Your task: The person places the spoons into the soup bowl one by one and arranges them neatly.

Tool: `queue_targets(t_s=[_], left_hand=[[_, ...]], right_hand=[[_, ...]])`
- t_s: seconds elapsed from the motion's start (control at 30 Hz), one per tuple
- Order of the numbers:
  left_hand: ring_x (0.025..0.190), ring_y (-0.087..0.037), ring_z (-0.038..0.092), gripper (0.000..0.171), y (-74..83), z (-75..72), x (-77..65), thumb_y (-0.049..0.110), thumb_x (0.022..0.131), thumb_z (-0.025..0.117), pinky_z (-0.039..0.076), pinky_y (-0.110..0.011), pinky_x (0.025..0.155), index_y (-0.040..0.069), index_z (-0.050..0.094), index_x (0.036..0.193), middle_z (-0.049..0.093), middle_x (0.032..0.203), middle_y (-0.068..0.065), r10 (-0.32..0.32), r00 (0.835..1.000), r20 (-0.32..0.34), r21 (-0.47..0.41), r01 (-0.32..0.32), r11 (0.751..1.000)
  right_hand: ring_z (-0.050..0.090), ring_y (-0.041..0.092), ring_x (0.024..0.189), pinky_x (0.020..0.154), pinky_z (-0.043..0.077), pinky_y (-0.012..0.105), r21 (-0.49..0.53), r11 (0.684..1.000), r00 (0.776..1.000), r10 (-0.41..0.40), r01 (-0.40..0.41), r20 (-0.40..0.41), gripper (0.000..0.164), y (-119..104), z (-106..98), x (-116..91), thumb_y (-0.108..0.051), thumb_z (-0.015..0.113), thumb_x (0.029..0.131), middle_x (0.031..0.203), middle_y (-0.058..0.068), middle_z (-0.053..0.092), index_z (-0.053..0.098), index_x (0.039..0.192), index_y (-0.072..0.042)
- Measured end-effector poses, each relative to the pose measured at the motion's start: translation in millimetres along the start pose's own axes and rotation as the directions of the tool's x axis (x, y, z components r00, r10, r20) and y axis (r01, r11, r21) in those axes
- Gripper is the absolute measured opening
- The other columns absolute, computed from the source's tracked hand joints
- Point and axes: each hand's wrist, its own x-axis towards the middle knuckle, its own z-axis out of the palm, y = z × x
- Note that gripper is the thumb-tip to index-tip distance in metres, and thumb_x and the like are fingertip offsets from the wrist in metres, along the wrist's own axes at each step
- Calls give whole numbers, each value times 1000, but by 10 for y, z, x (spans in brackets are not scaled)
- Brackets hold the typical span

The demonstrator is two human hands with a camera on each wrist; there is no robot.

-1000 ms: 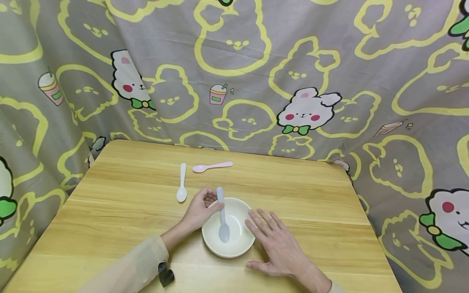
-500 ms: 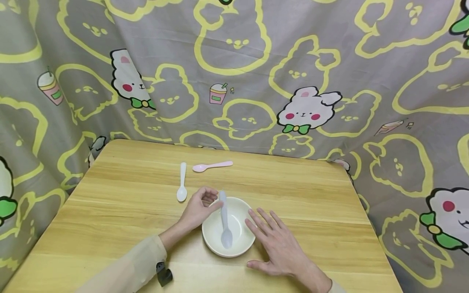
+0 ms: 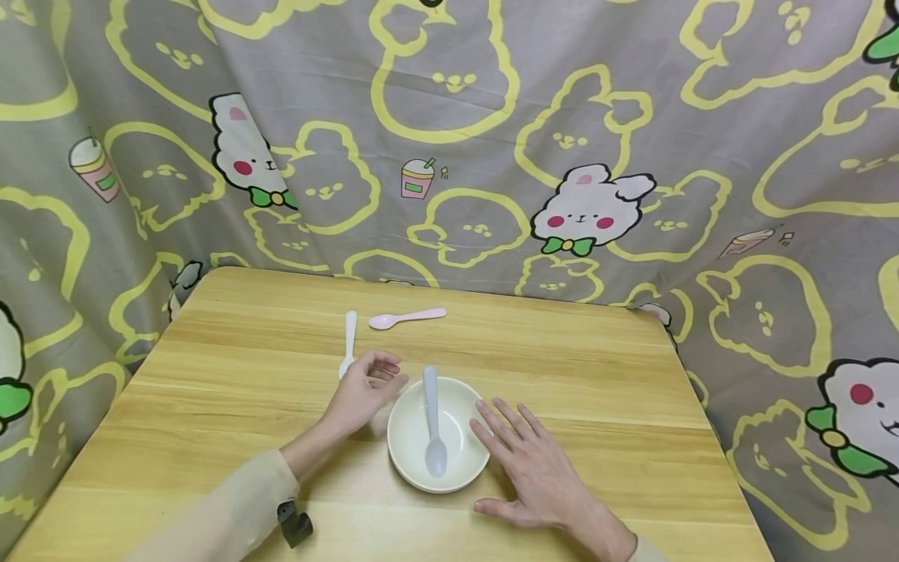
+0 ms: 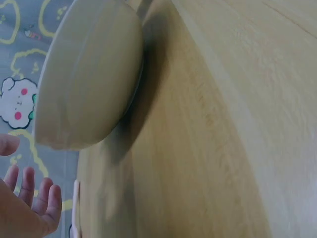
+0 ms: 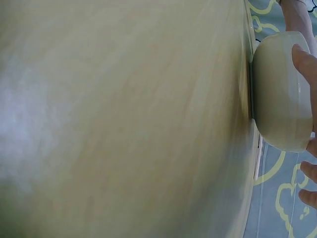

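Note:
A cream bowl [image 3: 460,460] stands on the table, with a grey-blue spoon [image 3: 433,421] lying in it, its handle leaning over the far rim. My left hand [image 3: 361,390] is to the left of the bowl, fingers loosely bent and holding nothing. In the left wrist view that hand [image 4: 29,208] shows apart from the bowl [image 4: 89,79]. My right hand [image 3: 537,472] is spread at the bowl's right side, fingertips right at the rim. A white spoon [image 3: 350,336] lies behind my left hand, its bowl end partly hidden by the hand. Beyond it is a pink spoon [image 3: 407,318].
The wooden table [image 3: 618,375] reaches back to a grey patterned curtain [image 3: 477,140] that hangs behind it and along both sides. A small black device [image 3: 294,524] sits at my left sleeve.
My left hand has let go of the grey-blue spoon and moved left, away from the bowl. The spoon has settled in the bowl, slightly right of before. My right hand has stayed in place.

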Motion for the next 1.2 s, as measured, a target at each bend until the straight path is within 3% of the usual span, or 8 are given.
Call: queue_targets(t_s=[0.13, 0.33, 0.5, 0.7, 0.97, 1.2], left_hand=[[103, -21, 66, 38, 21, -107, -19, 17, 97, 75, 57, -21, 87, -1, 62, 128, 70, 117, -16, -19, 1000, 0, 25, 19, 1000], [97, -18, 65, 39, 53, -267, -57, 21, 99, 74, 56, -21, 79, -1, 61, 128, 70, 117, -17, -27, 999, 27, 61, 26, 998], [94, -14, 65, 36, 83, -400, -82, 21, 100, 72, 57, -19, 75, -1, 62, 126, 71, 116, -19, 15, 999, 33, 86, -18, 996], [92, -15, 66, 38, 171, -570, -70, 25, 102, 71, 59, -20, 74, 1, 62, 130, 71, 118, -20, 7, 1000, 15, 97, -8, 995], [88, -12, 71, 43, 159, -769, 59, 24, 102, 70, 65, -24, 78, -2, 58, 135, 68, 122, -23, -24, 999, -35, 31, 25, 999], [86, -10, 74, 49, 2, -893, 211, 22, 104, 67, 68, -30, 83, -6, 53, 142, 64, 124, -22, -85, 995, -60, -9, 84, 996]], right_hand=[[39, 34, 158, 126, 35, 54, 4, 1000, 1000, 0, 0, 6, 109, 0, 0, -2, -89, 54, 83, 175, 7, 31, 37, 165, -17], [38, 33, 159, 134, 20, 48, 10, 1000, 1000, -3, 3, 10, 113, 1, 1, -8, -87, 60, 81, 175, 8, 30, 35, 166, -17], [38, 33, 158, 130, 28, 49, 8, 1000, 1000, -5, 5, 1, 112, 3, 8, -7, -88, 58, 81, 175, 7, 30, 35, 165, -17], [39, 33, 158, 134, 21, 47, 2, 1000, 1000, -3, 3, 5, 112, 5, 15, -13, -88, 57, 82, 175, 8, 30, 35, 165, -17], [39, 33, 158, 130, 27, 49, 4, 1000, 1000, -3, 3, 3, 112, 8, 8, -9, -89, 56, 82, 175, 8, 31, 36, 165, -17], [39, 34, 157, 136, 16, 46, 1, 1000, 1000, -15, 15, -11, 108, 14, 13, -12, -88, 51, 86, 174, 9, 31, 36, 165, -16]])
